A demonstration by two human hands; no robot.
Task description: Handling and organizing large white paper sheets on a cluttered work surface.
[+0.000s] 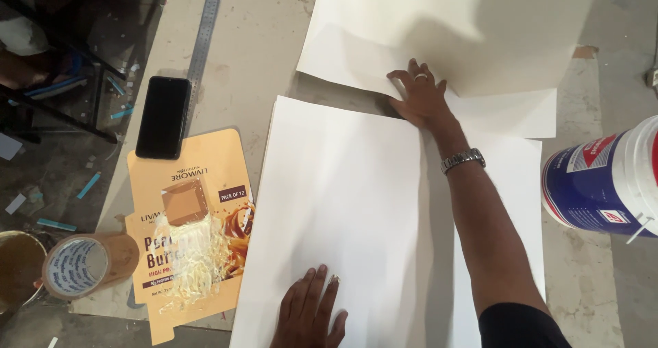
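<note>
Two hands rest on large white sheets of stiff paper, and the work in hand looks like pressing and lining up those sheets flat. Starting at nine o'clock, a roll of brown packing tape [89, 264] lies beside a flattened tan printed carton [192, 231] smeared with pale glue shreds, with a black rectangular phone [163, 117] and a long steel ruler [203, 43] above them toward eleven o'clock on the tabletop [253, 53]. At six o'clock the left hand [312, 314] lies open, palm down, fingers spread flat on the near large white paper sheet [343, 204], gripping nothing. Toward one o'clock the right hand [419, 98], wearing a ring and a metal wristwatch, is open too, its fingertips pressing where that sheet meets the far folded white sheet [445, 26]. To do this well, I judge both palms should keep even pressure while the edges are squared, so nothing buckles. At three o'clock stands a blue and white plastic bucket [603, 183], well apart.
</note>
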